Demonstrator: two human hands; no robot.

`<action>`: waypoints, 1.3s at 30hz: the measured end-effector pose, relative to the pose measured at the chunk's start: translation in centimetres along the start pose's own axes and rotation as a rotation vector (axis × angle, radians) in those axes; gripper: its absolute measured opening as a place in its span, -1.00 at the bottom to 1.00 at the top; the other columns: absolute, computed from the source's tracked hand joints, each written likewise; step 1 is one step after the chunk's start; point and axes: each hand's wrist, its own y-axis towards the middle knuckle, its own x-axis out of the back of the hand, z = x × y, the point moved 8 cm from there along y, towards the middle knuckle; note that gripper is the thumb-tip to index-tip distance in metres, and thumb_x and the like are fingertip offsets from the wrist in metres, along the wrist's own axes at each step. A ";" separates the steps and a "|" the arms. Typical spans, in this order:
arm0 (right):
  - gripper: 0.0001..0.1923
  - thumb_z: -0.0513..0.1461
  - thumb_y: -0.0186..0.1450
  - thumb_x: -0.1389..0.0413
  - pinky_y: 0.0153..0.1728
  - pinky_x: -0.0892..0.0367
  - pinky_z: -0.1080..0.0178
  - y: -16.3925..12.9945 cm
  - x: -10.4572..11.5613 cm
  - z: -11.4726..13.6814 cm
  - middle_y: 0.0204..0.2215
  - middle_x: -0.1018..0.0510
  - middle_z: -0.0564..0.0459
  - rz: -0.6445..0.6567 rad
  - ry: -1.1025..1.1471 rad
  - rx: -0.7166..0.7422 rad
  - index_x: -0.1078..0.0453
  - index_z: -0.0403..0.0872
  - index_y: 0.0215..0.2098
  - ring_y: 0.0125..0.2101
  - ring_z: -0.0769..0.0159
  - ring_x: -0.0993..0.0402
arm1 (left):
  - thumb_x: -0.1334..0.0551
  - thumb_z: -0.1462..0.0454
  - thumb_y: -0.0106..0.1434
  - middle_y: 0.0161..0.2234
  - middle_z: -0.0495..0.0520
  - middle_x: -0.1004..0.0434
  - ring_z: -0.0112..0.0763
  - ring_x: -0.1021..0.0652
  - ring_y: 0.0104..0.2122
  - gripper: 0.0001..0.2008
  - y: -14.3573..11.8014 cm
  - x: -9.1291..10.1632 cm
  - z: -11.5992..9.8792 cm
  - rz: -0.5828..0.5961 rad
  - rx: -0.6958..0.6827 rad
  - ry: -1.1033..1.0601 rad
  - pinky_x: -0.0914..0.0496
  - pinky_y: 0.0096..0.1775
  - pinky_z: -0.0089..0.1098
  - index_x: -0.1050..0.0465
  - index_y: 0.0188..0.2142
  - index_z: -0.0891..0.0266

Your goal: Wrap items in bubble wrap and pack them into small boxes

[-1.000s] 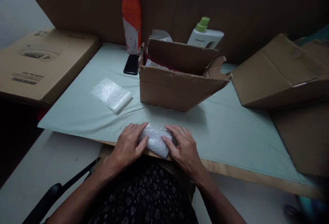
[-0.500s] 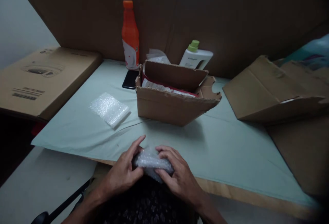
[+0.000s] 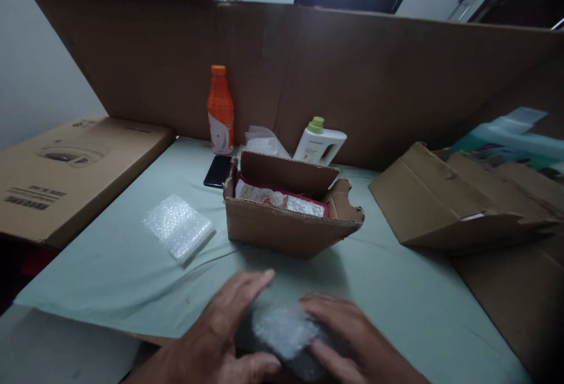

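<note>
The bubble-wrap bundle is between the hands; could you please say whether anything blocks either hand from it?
Nothing visible does: the right hand holds the bundle; the left hand is open beside it, any contact blurred.

The bubble-wrap bundle (image 3: pixel 284 326) is silvery white, the cloth (image 3: pixel 396 302) pale green.

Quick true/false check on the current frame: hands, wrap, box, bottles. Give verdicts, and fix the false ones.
1. The right hand is touching the bubble-wrapped bundle. True.
2. The left hand is clenched into a fist. False: its thumb and fingers are spread apart.
3. A packet sits inside the open cardboard box. True.
4. The orange bottle is lying on its side. False: it stands upright.
5. The white jug has a red cap. False: its cap is light green.
6. A flat bubble-wrap sheet lies left of the box. True.
</note>
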 end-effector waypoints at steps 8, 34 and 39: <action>-0.77 -0.16 0.33 -0.18 -0.28 -0.47 0.29 7.2 16.2 1.1 -0.17 -0.65 0.03 -0.634 -0.183 -0.024 -0.51 -0.01 -0.06 -0.26 0.29 -0.58 | -0.21 0.46 0.30 0.02 0.24 -0.50 -0.12 -0.45 0.12 -0.49 7.9 7.0 -0.1 -0.316 -0.289 0.556 -0.31 0.18 0.00 -0.26 0.23 0.26; -0.66 0.04 0.34 -0.11 -0.40 -0.32 0.19 15.6 12.0 0.5 -0.33 -0.66 -0.03 0.015 -0.720 -0.094 -0.53 -0.02 -0.21 -0.36 0.13 -0.55 | -0.34 0.37 0.24 0.20 0.28 -0.32 -0.03 -0.39 0.20 -0.24 7.0 8.7 2.1 -0.581 -0.160 0.463 -0.35 0.18 0.03 -0.09 0.36 0.12; -0.69 0.11 0.30 -0.14 -0.44 -0.42 0.17 2.9 15.7 -2.7 -0.38 -0.65 0.04 -0.608 -0.443 -0.278 -0.51 0.10 -0.26 -0.45 0.17 -0.55 | -0.28 0.10 0.32 0.31 0.29 -0.22 0.07 -0.38 0.23 -0.23 3.5 7.1 9.3 -0.328 0.281 0.174 -0.35 0.17 0.16 0.05 0.41 0.00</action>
